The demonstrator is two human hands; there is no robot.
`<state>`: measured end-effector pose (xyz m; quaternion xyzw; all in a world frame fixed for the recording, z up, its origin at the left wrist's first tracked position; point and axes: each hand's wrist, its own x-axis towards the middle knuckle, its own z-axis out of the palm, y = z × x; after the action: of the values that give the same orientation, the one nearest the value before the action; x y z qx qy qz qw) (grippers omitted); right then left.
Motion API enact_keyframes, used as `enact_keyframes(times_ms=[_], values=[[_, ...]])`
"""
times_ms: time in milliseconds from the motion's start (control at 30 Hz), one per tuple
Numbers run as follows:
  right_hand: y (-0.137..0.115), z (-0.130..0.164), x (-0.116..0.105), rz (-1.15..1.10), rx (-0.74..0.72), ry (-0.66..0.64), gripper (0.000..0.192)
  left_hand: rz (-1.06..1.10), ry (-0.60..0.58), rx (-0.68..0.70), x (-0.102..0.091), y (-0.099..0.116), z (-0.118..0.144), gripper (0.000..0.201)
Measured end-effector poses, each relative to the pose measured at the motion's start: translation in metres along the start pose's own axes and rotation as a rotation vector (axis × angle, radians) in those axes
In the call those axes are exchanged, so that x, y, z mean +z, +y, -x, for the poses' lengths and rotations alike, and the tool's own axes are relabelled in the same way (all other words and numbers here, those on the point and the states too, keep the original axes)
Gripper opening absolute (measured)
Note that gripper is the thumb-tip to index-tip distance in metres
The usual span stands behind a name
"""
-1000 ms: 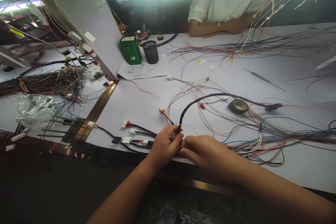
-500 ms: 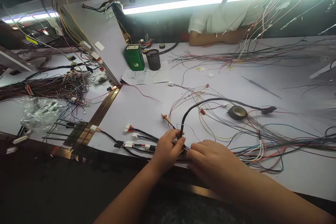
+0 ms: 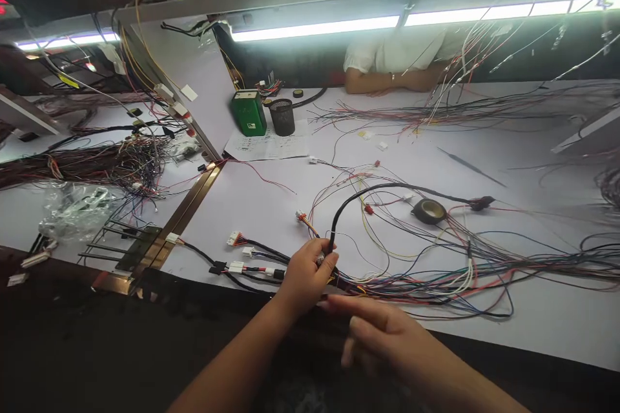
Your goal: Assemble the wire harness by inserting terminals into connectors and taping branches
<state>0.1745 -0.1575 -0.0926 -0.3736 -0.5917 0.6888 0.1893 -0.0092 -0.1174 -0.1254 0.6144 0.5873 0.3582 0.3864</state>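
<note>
My left hand (image 3: 310, 272) is closed around a wiring harness near the table's front edge. From its grip a black sleeved cable (image 3: 357, 193) arches up and away to the right. Left of the hand, sleeved branches end in a white connector with coloured wires (image 3: 236, 239) and several other plugs. To the right spreads a fan of loose coloured wires (image 3: 436, 287). Just below these wires my right hand (image 3: 380, 326) hangs at the table edge, its fingers apart and partly blurred, with nothing seen in them. A black tape roll (image 3: 430, 210) lies beyond the wires.
A green box (image 3: 248, 113) and a black mesh cup (image 3: 281, 117) stand on a printed sheet at the back. Across the table rest a person's arms (image 3: 392, 80). A metal rack with prongs (image 3: 130, 246) sits at left, near a clear plastic bag (image 3: 75, 210).
My right hand has let go of the wires by the left hand and moved down toward me, its fingers spreading. My left hand keeps its hold. The view has shifted slightly.
</note>
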Motion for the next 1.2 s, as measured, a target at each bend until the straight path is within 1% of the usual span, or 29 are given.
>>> enact_keyframes(times_ms=[67, 100, 133, 167, 233, 267, 300, 333, 367, 433, 500, 533, 600, 667, 700, 767, 867, 900, 967, 1000, 1067, 1133, 1200], values=[[-0.002, -0.003, 0.002, 0.306, -0.195, -0.081, 0.031, 0.005, -0.002, 0.0, 0.0, -0.001, 0.0, 0.019], [-0.003, -0.004, 0.001, 0.436, -0.268, -0.079, 0.028, 0.01, -0.005, 0.0, 0.0, -0.001, 0.0, 0.019], [-0.004, -0.006, -0.003, 0.52, -0.295, -0.034, 0.026, 0.014, -0.006, 0.002, 0.0, -0.001, 0.0, 0.019], [-0.005, -0.008, -0.007, 0.557, -0.27, 0.05, 0.026, 0.017, -0.008, 0.006, 0.0, -0.001, 0.0, 0.019], [-0.006, -0.012, -0.018, 0.541, -0.129, 0.258, 0.025, 0.026, -0.021, 0.017, -0.001, 0.0, 0.001, 0.019], [-0.006, -0.015, -0.023, 0.514, -0.06, 0.332, 0.024, 0.031, -0.035, 0.028, -0.003, 0.0, 0.002, 0.02], [-0.007, -0.017, -0.028, 0.496, -0.01, 0.363, 0.025, 0.036, -0.049, 0.041, -0.004, 0.001, 0.003, 0.021], [-0.008, -0.019, -0.032, 0.493, 0.016, 0.349, 0.027, 0.043, -0.057, 0.049, -0.007, 0.002, 0.004, 0.022], [-0.009, -0.02, -0.035, 0.496, 0.024, 0.308, 0.03, 0.054, -0.05, 0.05, -0.009, 0.002, 0.005, 0.022], [-0.012, -0.021, -0.038, 0.49, 0.008, 0.199, 0.028, 0.093, 0.013, 0.006, -0.015, 0.003, 0.006, 0.02], [-0.015, -0.021, -0.038, 0.47, -0.038, 0.101, 0.024, 0.172, 0.096, -0.102, -0.022, 0.003, 0.006, 0.015], [-0.015, -0.021, -0.038, 0.46, -0.06, 0.076, 0.025, 0.238, 0.124, -0.167, -0.026, 0.003, 0.005, 0.014], [-0.013, -0.023, -0.039, 0.455, -0.066, 0.077, 0.026, 0.431, 0.168, -0.309, -0.033, 0.004, 0.003, 0.019], [-0.009, -0.026, -0.043, 0.466, -0.031, 0.08, 0.028, 0.648, 0.171, -0.445, -0.041, 0.006, 0.0, 0.028], [-0.008, -0.029, -0.045, 0.476, -0.008, 0.062, 0.03, 0.725, 0.155, -0.506, -0.044, 0.007, -0.001, 0.032], [-0.008, -0.034, -0.05, 0.508, 0.025, -0.001, 0.031, 0.769, 0.074, -0.602, -0.05, 0.009, -0.004, 0.04], [-0.014, -0.037, -0.052, 0.553, 0.024, -0.062, 0.03, 0.645, -0.062, -0.665, -0.054, 0.008, -0.01, 0.048], [-0.017, -0.037, -0.05, 0.57, 0.017, -0.064, 0.029, 0.592, -0.099, -0.665, -0.055, 0.006, -0.013, 0.047], [-0.02, -0.037, -0.047, 0.609, -0.002, -0.055, 0.027, 0.496, -0.199, -0.638, -0.056, 0.003, -0.02, 0.037], [-0.019, -0.037, -0.045, 0.629, -0.014, -0.034, 0.027, 0.452, -0.254, -0.622, -0.057, 0.001, -0.024, 0.034], [-0.011, -0.036, -0.043, 0.69, -0.065, 0.064, 0.028, 0.376, -0.338, -0.591, -0.058, 0.0, -0.03, 0.034], [0.002, -0.034, -0.044, 0.768, -0.142, 0.216, 0.03, 0.334, -0.353, -0.561, -0.059, 0.001, -0.034, 0.038], [0.014, -0.031, -0.045, 0.803, -0.201, 0.377, 0.032, 0.348, -0.366, -0.533, -0.061, 0.002, -0.035, 0.041]])
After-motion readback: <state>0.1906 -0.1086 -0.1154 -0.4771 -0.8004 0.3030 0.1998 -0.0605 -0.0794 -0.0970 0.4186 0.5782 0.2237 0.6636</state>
